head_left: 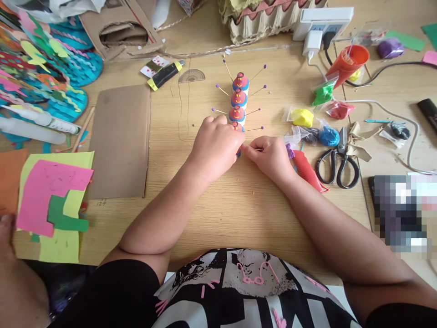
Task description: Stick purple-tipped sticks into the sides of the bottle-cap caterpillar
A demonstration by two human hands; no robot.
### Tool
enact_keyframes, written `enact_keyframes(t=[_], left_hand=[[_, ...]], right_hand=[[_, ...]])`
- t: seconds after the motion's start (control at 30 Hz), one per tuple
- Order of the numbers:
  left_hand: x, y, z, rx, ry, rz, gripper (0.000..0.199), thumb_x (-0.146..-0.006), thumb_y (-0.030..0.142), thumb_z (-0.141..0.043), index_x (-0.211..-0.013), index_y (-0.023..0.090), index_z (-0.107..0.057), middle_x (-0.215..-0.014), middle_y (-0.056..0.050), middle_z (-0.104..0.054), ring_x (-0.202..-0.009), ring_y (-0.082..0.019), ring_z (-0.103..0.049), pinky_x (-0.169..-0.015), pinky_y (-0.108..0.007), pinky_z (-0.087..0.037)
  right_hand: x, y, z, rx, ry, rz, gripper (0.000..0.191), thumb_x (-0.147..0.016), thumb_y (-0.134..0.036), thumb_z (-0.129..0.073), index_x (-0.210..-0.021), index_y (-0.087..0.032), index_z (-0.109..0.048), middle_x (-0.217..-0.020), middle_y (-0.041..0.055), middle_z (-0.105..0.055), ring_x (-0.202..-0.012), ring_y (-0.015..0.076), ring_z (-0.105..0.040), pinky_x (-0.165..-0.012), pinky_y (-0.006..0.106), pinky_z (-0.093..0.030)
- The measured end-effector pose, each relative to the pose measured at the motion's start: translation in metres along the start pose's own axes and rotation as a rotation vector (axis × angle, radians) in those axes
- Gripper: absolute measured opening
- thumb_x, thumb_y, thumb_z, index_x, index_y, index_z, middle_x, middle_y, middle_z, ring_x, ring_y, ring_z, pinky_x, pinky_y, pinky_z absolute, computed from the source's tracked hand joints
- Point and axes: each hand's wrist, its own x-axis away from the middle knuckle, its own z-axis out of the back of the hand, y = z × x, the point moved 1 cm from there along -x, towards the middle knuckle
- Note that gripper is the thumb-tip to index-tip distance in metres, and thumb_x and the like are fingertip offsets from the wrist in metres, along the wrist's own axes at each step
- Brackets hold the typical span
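Several small clay figures (238,97) with red smiling faces and blue rims form a line at the middle of the table. Thin sticks with purple ball tips (256,90) poke out from their sides. My left hand (217,145) is closed around the nearest figure and hides most of it; a bit of blue shows below the fingers. My right hand (270,155) pinches a small stick with a purple tip at that figure's right side, its other end hidden by the fingers.
Black-handled scissors (342,160), a red comb (308,171) and bagged clay (302,117) lie at the right. A red cup (350,61) stands behind them. Cardboard (120,141) and cut paper (51,191) lie left; another person's hand (7,239) is at the left edge.
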Motion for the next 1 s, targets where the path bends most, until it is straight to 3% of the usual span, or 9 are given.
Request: enact_keyframes(t=[0.2,0.7,0.87,1.0], left_hand=[[0.0,-0.001,0.0,0.019,0.012,-0.007,0.018,-0.091,0.029,-0.065,-0.101,0.023,-0.078,-0.094,-0.011,-0.073,-0.114,-0.035,-0.059,-0.098,-0.049,-0.042],[0.0,-0.001,-0.003,0.019,0.015,0.006,0.016,-0.091,0.026,-0.065,-0.099,0.022,-0.077,-0.093,-0.009,-0.071,-0.116,-0.033,-0.058,-0.103,-0.049,-0.041],[0.001,-0.001,-0.003,0.007,0.065,-0.024,0.018,-0.093,0.03,-0.062,-0.099,0.021,-0.076,-0.087,-0.008,-0.07,-0.113,-0.031,-0.06,-0.102,-0.047,-0.043],[0.001,0.0,-0.001,-0.017,0.013,0.012,0.02,-0.094,0.031,-0.06,-0.1,0.019,-0.075,-0.092,-0.01,-0.071,-0.113,-0.032,-0.06,-0.101,-0.047,-0.043]], right_hand=[[0.0,0.001,-0.002,0.024,-0.009,0.0,0.042,-0.09,-0.033,-0.064,-0.054,-0.019,-0.048,-0.053,-0.002,-0.046,-0.055,0.0106,-0.037,-0.055,0.03,-0.026],[0.002,-0.002,0.002,-0.179,-0.034,-0.052,0.015,-0.081,-0.026,-0.074,-0.071,-0.016,-0.074,-0.073,0.005,-0.074,-0.065,0.0149,-0.058,-0.06,0.028,-0.039],[0.002,-0.004,0.006,-0.178,-0.067,-0.054,0.014,-0.08,-0.028,-0.076,-0.078,-0.015,-0.08,-0.076,0.0058,-0.076,-0.064,0.014,-0.057,-0.059,0.027,-0.04],[0.002,-0.005,0.011,-0.173,-0.096,-0.04,0.015,-0.08,-0.026,-0.073,-0.083,-0.014,-0.081,-0.076,0.0053,-0.075,-0.063,0.0127,-0.056,-0.058,0.027,-0.039]])
